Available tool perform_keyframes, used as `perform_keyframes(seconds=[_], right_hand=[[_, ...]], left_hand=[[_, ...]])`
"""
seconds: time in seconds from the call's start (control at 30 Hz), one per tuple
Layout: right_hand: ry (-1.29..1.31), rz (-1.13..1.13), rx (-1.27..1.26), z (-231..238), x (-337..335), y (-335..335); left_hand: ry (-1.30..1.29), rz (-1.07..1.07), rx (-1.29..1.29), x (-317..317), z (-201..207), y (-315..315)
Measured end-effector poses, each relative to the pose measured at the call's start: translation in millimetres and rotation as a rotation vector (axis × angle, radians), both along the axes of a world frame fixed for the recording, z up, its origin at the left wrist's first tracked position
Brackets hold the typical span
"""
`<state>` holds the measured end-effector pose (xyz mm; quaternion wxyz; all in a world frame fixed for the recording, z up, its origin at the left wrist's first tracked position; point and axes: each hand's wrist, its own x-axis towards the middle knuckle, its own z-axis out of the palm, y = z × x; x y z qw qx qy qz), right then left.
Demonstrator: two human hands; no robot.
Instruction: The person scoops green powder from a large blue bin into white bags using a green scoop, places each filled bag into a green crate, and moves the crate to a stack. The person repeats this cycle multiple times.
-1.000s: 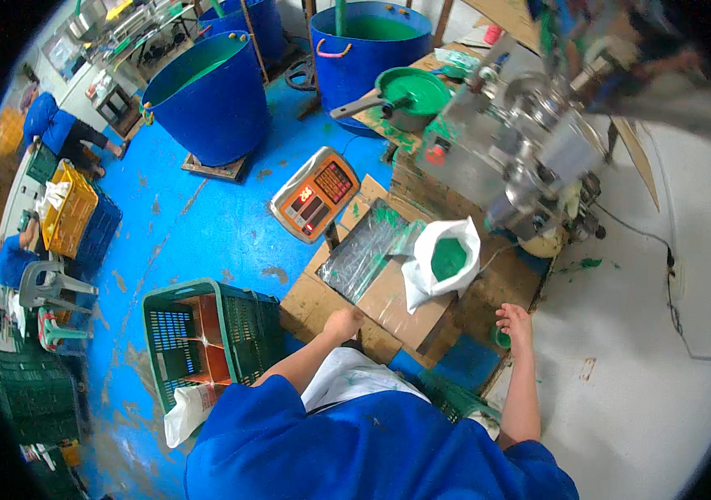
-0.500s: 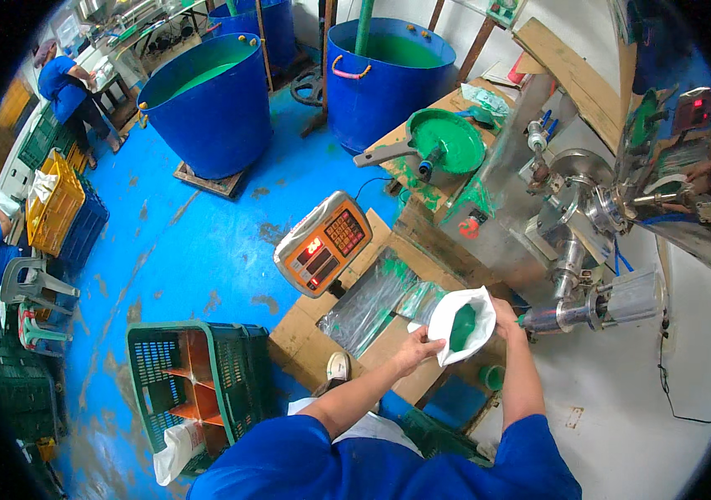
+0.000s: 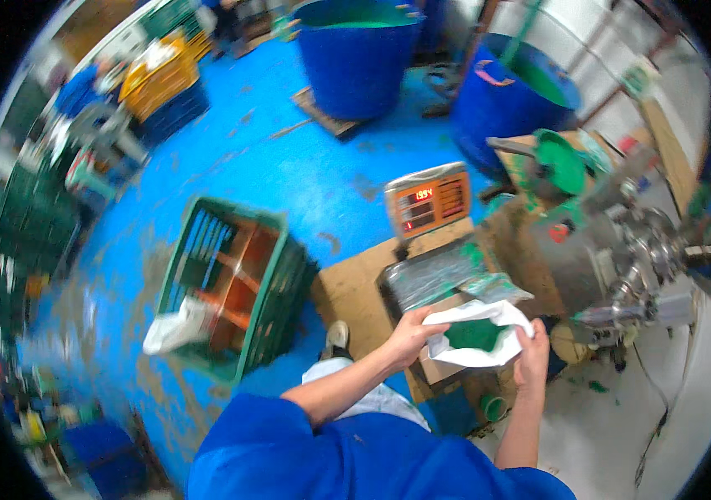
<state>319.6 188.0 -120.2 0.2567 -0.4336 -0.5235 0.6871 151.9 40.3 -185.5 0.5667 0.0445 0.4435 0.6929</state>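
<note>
A white bag (image 3: 465, 359) is held in front of me, its mouth spread wide and dark green stuff (image 3: 475, 333) inside. My left hand (image 3: 410, 337) pinches its left rim between thumb and fingers. On the opposite edge my right hand (image 3: 532, 353) grips the bag. Just beyond it, a digital scale's plastic-covered platform (image 3: 430, 279) carries green smears, and a green-stained clear plastic piece (image 3: 497, 288) lies at its right. The scale's orange display (image 3: 429, 202) is lit red.
Left of me stands a green crate (image 3: 268, 292) with orange dividers and a white bag (image 3: 179, 325) over its edge. Steel filling machine (image 3: 634, 271) is at the right. Blue tubs (image 3: 355, 71) of green liquid and a green-coated pan (image 3: 560, 162) are farther off. People work at far left.
My view has swung left, so the surroundings shift rightward in the picture. The bag has moved away from the machine's nozzle, and its mouth is stretched wider between my hands.
</note>
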Motion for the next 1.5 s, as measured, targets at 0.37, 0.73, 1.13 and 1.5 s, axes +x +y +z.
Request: perform_keyframes(seconds=[0.37, 0.73, 1.13, 1.5], right_hand=[[0.437, 0.635, -0.400, 66, -256, -184], [0.349, 1.254, 0.023, -89, -510, -390], [-0.124, 0.937, 0.640, -174, -533, -391], [-0.130, 0.619, 0.527, -125, -354, -339]], left_hand=[[0.097, 0.724, 0.137, -85, 126, -259], [0.175, 1.329, 0.002, -243, -69, -395], [0.570, 0.840, -0.849, -348, -111, -489], [1.088, 0.284, -1.234, -389, -72, -424]])
